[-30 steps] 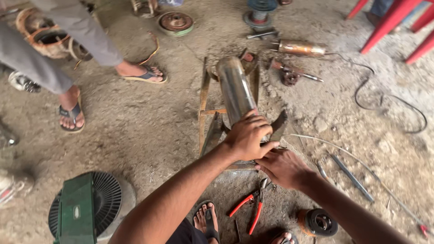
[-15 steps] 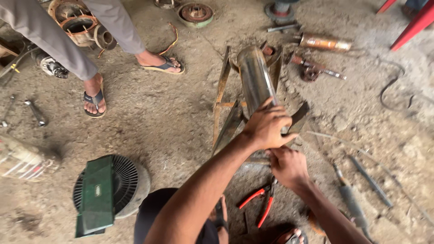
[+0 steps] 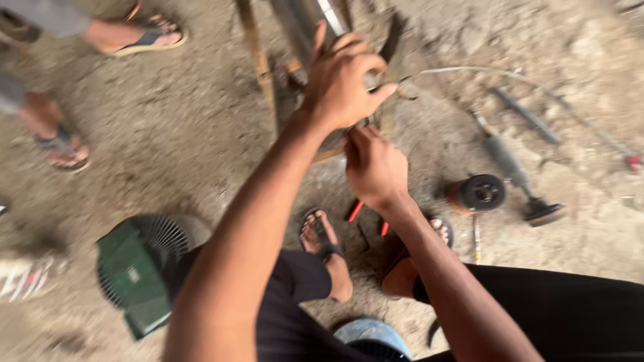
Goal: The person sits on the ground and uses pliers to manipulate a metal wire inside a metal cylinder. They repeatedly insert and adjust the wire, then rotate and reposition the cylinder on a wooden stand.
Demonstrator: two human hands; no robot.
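The left hand grips the near end of a shiny metal cylinder that lies on a wooden stand at the far middle of the scene, fingers curled over it and thumb pointing right. The right hand sits just near of the left, closed into a fist at the near edge of the stand; what it holds is hidden, so I cannot tell what it is clamped on. The 2 hands are close together, almost touching. A thin wire runs right from the left hand across the dirt floor. Red pliers lie on the floor under the right wrist, between the person's 2 sandalled feet. A black round part lies to the right, a long grey tool just beyond it. A green fan lies near left. Another person's sandalled feet stand at far left.
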